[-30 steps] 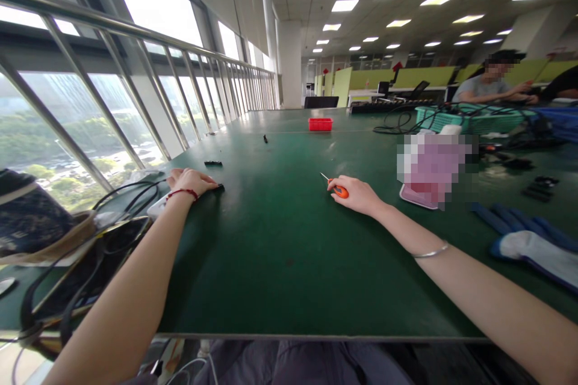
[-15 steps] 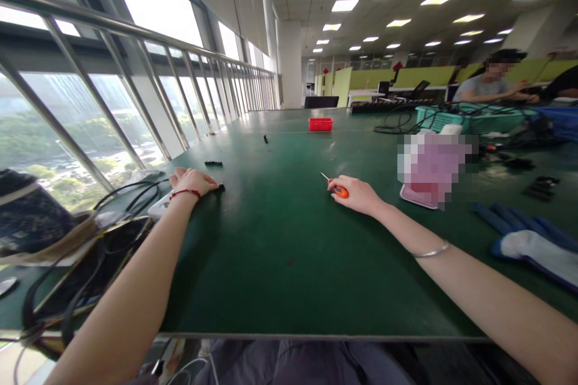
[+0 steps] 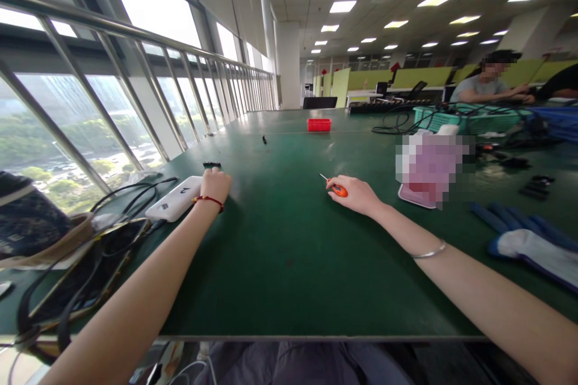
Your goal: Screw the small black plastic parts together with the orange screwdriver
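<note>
My right hand rests on the green table, closed around a small screwdriver with an orange handle. Its thin metal shaft points away and to the left. On the left side, my left hand is curled with its back toward me. Its fingertips are hidden, and so is whatever they hold. Just beyond it lies a short black strip-like piece. Beside the left wrist is a white power bank. Farther off lies a tiny black part.
A red bin stands farther back. To the right are a pixelated pink item, a blue-and-white glove, black parts and a green basket with cables. A phone and cables lie left. A person sits beyond.
My left hand has moved right and turned, uncovering the white power bank. The small black piece that was at its fingertips no longer shows. My right hand keeps the screwdriver in place.
</note>
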Demonstrator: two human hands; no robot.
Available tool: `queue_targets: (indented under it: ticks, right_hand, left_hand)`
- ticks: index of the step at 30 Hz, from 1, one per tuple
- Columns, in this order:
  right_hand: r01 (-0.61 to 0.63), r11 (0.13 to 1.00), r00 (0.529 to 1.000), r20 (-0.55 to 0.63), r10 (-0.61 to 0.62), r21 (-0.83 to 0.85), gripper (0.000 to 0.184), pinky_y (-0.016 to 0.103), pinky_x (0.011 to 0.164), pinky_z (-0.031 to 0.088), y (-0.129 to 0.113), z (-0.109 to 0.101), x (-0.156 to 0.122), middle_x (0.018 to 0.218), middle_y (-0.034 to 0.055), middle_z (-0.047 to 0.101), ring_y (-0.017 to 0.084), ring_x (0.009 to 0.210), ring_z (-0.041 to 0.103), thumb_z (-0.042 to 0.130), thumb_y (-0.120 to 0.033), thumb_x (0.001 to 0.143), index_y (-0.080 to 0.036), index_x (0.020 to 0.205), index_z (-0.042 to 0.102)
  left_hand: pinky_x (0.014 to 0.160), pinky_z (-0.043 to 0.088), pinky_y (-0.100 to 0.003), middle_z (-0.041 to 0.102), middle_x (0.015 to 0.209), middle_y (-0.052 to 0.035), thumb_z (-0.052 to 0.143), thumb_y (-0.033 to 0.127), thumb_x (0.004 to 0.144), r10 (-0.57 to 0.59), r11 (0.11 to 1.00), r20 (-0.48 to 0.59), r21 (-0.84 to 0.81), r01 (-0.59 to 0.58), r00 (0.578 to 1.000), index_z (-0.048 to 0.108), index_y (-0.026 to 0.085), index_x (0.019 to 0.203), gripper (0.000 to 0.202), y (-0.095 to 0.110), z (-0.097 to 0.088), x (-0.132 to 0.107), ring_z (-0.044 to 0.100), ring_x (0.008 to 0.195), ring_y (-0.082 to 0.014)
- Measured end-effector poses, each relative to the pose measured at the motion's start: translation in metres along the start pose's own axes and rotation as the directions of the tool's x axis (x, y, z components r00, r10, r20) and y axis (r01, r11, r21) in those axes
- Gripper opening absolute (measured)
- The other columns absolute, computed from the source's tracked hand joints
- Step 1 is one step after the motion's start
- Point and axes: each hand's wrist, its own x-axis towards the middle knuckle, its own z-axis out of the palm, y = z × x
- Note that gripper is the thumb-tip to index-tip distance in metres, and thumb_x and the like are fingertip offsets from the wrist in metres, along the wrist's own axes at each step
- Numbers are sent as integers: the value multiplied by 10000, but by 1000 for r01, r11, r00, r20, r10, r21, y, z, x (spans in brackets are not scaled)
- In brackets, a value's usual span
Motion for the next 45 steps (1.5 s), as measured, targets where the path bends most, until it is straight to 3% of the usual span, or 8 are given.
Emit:
queue_targets:
  ticks: [2,6,11,15,33,36,41,45]
  right_hand:
    - [-43,993,996,-76,51,105,184,282,616,396,-7,-3,0,925,6,663,186,781,598,494,-354,802,-258,907,610]
    - [-120,899,929,-272,251,421,165,270,562,387,-25,-16,2,699,-13,625,146,595,554,543,-371,767,-223,837,531]
    - [36,796,865,-418,278,605,193,253,509,367,-36,-33,2,568,-42,495,100,474,457,598,-360,725,-201,680,499]
    - [88,820,832,-495,252,566,221,250,521,360,-39,-37,1,512,-50,422,96,474,422,577,-340,749,-197,607,487]
    - [83,829,878,-434,201,553,229,269,527,390,-46,-36,-4,523,-38,441,119,483,461,555,-382,772,-212,641,478]
    - [24,917,801,-556,222,399,236,309,603,420,-41,-41,-4,565,-8,482,150,554,480,533,-395,779,-219,632,476]
    - [-192,975,529,-825,200,113,194,488,982,262,-4,-49,0,668,12,552,198,740,522,491,-374,807,-223,687,474]
    - [-345,916,461,-814,354,204,199,586,1006,146,25,-45,4,652,-4,539,202,739,534,483,-382,807,-219,696,459]
  left_hand:
    - [812,383,-403,666,911,-197,476,167,816,16,1000,-17,7,-16,1000,702,79,822,243,14,-5,-5,549,977,-310]
    - [791,419,-303,688,948,-39,526,290,839,346,905,-117,-221,-364,931,712,212,866,203,77,-10,-15,574,936,-212]
    - [718,436,-256,684,904,-16,540,287,846,387,792,-263,-396,-464,884,691,202,870,174,134,-4,-30,586,879,-171]
    - [683,426,-243,683,868,-1,555,299,842,391,769,-303,-412,-489,869,676,204,823,155,133,1,-32,595,841,-156]
    - [688,436,-251,657,880,-24,480,239,862,479,747,-317,-342,-570,818,645,194,829,174,129,-1,-31,577,835,-161]
    - [709,447,-258,659,906,-27,480,231,860,480,737,-313,-363,-570,819,644,196,849,168,128,0,-30,580,852,-163]
    - [740,457,-259,658,941,-22,474,217,856,477,732,-303,-382,-564,825,641,199,874,169,127,0,-31,586,871,-160]
    - [752,460,-259,659,946,-15,473,211,851,478,727,-299,-393,-563,826,639,204,884,169,127,0,-30,589,872,-157]
